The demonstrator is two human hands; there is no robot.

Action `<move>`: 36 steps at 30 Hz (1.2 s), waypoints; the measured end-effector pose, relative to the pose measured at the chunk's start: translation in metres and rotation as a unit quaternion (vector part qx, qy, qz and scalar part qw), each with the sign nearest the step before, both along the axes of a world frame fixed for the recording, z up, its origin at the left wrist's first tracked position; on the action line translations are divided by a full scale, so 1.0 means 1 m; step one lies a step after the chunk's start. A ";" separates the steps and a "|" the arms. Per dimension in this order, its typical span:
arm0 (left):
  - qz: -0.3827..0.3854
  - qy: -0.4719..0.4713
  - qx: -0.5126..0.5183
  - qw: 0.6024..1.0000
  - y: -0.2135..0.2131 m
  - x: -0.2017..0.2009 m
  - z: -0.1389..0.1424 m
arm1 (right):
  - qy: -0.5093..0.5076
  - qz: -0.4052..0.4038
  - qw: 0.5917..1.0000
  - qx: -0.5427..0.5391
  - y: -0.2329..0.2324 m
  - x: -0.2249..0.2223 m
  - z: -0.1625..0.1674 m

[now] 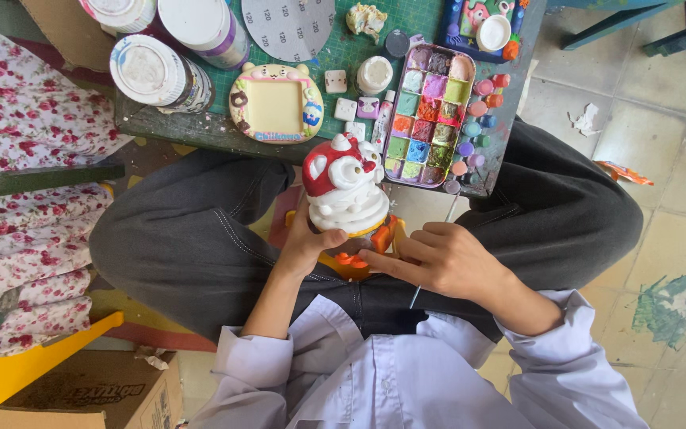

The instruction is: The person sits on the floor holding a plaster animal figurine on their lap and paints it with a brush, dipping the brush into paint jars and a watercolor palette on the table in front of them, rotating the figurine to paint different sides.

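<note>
Head view: left hand (305, 242) wraps its fingers around the white-and-red plaster figurine (345, 187), held over the lap at centre. Right hand (442, 258), at four o'clock from it, pinches a thin paintbrush (448, 213), fingertips touching the figurine's orange base. Paint palette (430, 115) sits at one o'clock on the green mat (343, 48).

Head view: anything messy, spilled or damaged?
Yes. The paint palette is smeared across its wells, and a green paint stain marks the floor tiles. Torn paper scraps lie nearby. The figurine, held in the left hand, looks intact.
</note>
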State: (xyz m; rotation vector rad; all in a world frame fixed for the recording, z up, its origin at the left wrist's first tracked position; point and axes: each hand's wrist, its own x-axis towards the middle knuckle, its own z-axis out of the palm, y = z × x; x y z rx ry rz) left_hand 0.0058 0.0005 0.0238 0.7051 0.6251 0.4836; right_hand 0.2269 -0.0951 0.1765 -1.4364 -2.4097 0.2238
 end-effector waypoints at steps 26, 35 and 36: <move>-0.072 -0.170 -0.053 0.981 0.010 0.003 -0.005 | 0.106 -0.051 0.992 0.043 -0.005 0.008 0.001; -0.074 -0.146 -0.045 0.986 0.009 -0.002 -0.011 | 0.119 -0.044 0.991 0.051 -0.006 0.008 0.000; -0.071 -0.140 -0.046 0.986 0.009 -0.003 -0.011 | 0.121 -0.043 0.990 0.051 -0.006 0.008 0.000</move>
